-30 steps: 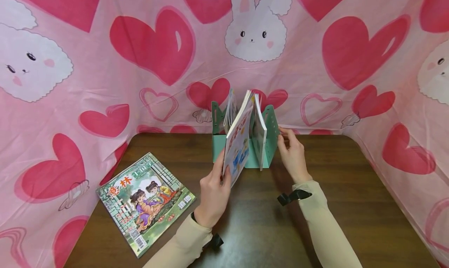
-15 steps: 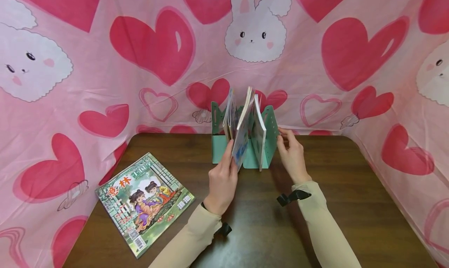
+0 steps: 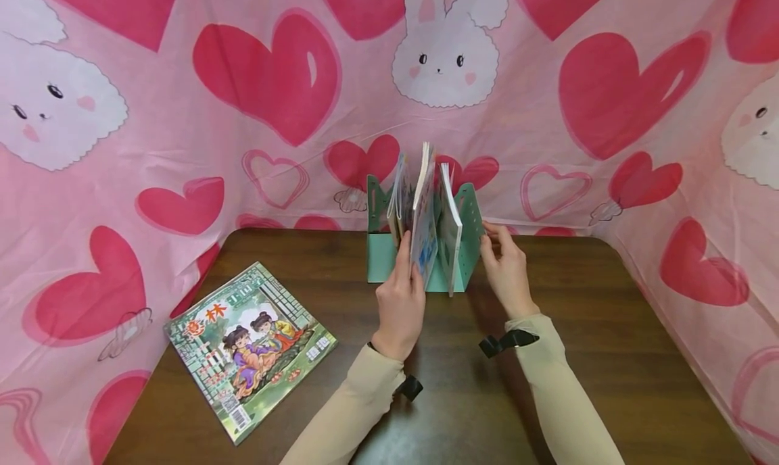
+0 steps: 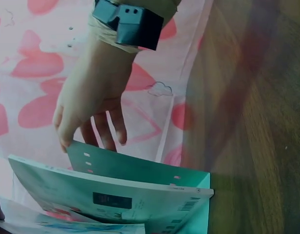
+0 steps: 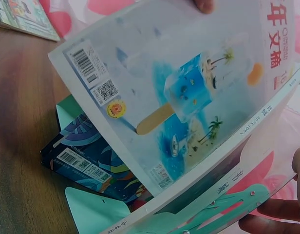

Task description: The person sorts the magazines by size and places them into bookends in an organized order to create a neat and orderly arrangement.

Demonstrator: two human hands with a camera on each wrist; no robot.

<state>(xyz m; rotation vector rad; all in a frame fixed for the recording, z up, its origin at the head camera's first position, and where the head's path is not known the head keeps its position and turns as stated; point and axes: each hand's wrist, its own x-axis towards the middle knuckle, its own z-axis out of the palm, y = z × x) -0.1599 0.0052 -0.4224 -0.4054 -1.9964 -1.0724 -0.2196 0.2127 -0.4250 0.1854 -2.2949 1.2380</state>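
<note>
My left hand (image 3: 402, 309) grips a light grey magazine (image 3: 428, 232) by its near edge. The cover, with a blue ice-lolly picture (image 5: 186, 87), faces right and tilts above the middle of a green bookend rack (image 3: 381, 259). A dark blue magazine (image 5: 82, 156) stands in the rack's left part. Another white-spined magazine (image 4: 140, 197) leans in the right part. At the rack's right side panel (image 3: 471, 228), my right hand (image 3: 508, 269) pinches the outer edge between thumb and fingers. The lower edge of the held magazine is partly hidden behind its neighbour in the right wrist view.
A magazine with two cartoon children (image 3: 249, 353) lies flat on the brown wooden table (image 3: 584, 384) at the left. A pink cloth (image 3: 359, 80) with hearts and rabbits hangs behind the rack and along both sides.
My left hand has moved right and away from me, carrying the magazine into the gap between the other magazines and turning it more upright. My right hand has stayed on the rack's panel.
</note>
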